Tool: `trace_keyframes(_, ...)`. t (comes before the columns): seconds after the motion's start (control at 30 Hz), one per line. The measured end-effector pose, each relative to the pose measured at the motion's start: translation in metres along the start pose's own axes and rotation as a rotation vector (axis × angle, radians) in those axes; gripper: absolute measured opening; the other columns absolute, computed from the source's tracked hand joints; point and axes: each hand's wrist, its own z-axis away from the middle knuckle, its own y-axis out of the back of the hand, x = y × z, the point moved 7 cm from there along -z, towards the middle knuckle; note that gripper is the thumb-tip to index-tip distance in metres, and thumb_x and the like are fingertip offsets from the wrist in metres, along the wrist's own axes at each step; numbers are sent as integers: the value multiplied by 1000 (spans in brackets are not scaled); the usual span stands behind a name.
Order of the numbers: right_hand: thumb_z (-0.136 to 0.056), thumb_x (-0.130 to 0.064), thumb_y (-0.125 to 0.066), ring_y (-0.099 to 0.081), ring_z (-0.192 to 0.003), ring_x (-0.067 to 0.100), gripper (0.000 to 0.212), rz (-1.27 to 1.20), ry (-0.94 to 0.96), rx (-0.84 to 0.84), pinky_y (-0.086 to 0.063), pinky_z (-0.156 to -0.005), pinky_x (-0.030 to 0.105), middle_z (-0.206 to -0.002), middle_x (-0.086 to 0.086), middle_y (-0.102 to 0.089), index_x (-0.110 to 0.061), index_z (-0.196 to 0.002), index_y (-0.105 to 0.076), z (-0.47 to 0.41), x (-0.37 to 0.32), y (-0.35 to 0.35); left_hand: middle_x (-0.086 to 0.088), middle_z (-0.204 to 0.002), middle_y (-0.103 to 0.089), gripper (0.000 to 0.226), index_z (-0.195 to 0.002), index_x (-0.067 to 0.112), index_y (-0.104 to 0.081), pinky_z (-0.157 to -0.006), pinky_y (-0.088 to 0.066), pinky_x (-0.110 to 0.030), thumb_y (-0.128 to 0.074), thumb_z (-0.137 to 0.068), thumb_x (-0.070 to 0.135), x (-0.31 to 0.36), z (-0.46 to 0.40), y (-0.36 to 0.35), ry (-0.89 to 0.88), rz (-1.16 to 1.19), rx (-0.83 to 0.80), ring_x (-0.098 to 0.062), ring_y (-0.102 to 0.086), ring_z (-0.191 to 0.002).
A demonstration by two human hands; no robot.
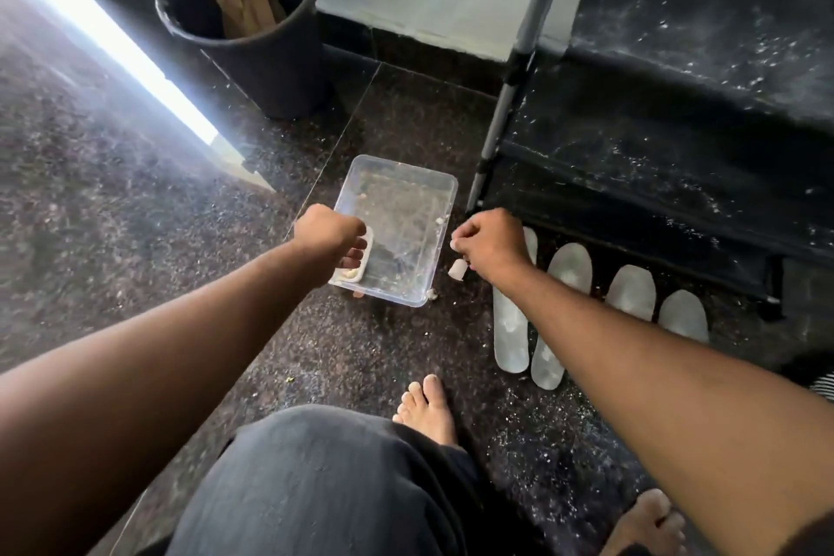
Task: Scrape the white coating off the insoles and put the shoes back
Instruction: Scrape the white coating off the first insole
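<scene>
Head view: floor by rack.
Left hand [328,235]: grasping scraper [361,260] at tray [444,187].
Right hand [489,246]: pinching white lump [456,270].
Risk: crumbs may scatter onto 4 insoles [569,269].

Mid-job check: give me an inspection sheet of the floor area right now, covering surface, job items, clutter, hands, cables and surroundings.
Surface: dark speckled stone floor, dusted with white flakes, thickest near the rack.
Job's things: four grey foam insoles lie side by side on the floor in front of the rack; clear rectangular plastic tray holds scrapings; no shoes in view.
Clutter: small white chunk on the floor beside the tray.
Hands: left hand grips a white scraper at the tray's near-left corner; right hand has curled fingers pinching a white bit.
Cables: nothing seen.
Surroundings: black round bin holding brown paper; black fabric shoe rack with grey metal poles, flecked white.
</scene>
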Motion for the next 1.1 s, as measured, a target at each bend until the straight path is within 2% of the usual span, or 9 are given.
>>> trace_keyframes(0.13, -83, -6, -73, -69, -82, 17, 10, 110, 117, -97, -55, -73, 25, -90, 5, -76, -11, -89, -79, -3, -21, -42, -16, -96, -64, 34, -137, -11, -54, -66, -55, -27, -38, -108, -1, -34, -17, -1, 108, 140, -54, -28, -71, -73)
trace_keyframes(0.23, -85, -9, -72, -69, -90, 18, 15, 210, 203, -206, -53, -80, 24, -99, 6, -75, -12, -98, -78, -4, -33, -83, -8, -83, -56, 32, -123, -8, -58, -50, -47, -16, -30, -109, -2, -52, -33, 5, 115, 188, -2, -20, -57, -61)
trace_keyframes(0.33, -85, -11, -69, -65, -84, 22, 9, 294, 271, -289, -51, -80, 27, -92, 9, -71, -15, -86, -77, -6, -45, -120, -7, -78, -56, 30, -83, 2, -58, -55, -46, -19, -39, -106, -5, -70, -48, 10, 105, 205, 66, -14, -59, -49)
trace_keyframes(0.5, -89, -12, -63, -67, -85, 30, 13, 453, 403, -287, -48, -67, 28, -95, 12, -70, -14, -95, -75, -12, -67, -159, -7, -76, -60, 25, -109, 4, -63, -53, -47, -20, -46, -101, -13, -96, -61, 13, 90, 289, 91, -11, -58, -51)
trace_keyframes(0.63, -87, -3, -58, -62, -105, 32, 26, 536, 481, -323, -53, -88, 34, -111, 12, -64, -14, -106, -73, -16, -76, -178, -6, -78, -60, 29, -88, 10, -62, -60, -49, -23, -48, -99, -13, -106, -69, 15, 112, 326, 122, -15, -55, -63)
trace_keyframes(0.7, -90, -2, -54, -55, -116, 33, 27, 577, 533, -361, -48, -97, 37, -117, 13, -60, -9, -111, -69, -16, -82, -184, -6, -78, -60, 27, -91, 9, -63, -60, -49, -23, -49, -98, -14, -109, -74, 16, 112, 334, 129, -15, -54, -63)
trace_keyframes(0.8, -95, -3, -48, -53, -117, 32, 27, 572, 535, -419, -45, -94, 37, -123, 17, -54, -3, -117, -63, -17, -87, -191, -5, -84, -64, 32, -104, 8, -65, -70, -53, -28, -50, -94, -18, -115, -81, 13, 103, 323, 136, -15, -59, -71)
trace_keyframes(0.93, -97, -1, -43, -54, -122, 36, 33, 627, 504, -498, -45, -95, 39, -130, 21, -56, -3, -126, -59, -22, -87, -203, -7, -95, -68, 33, -99, 10, -68, -92, -56, -34, -52, -92, -19, -129, -91, 5, 132, 335, 143, -18, -64, -87)
trace_keyframes(1.1, -97, 3, -43, -50, -126, 38, 37, 779, 571, -525, -47, -94, 43, -132, 20, -51, -2, -132, -54, -22, -85, -217, -7, -88, -69, 32, -89, 11, -70, -87, -57, -35, -54, -92, -17, -142, -98, -2, 154, 374, 165, -19, -63, -81)
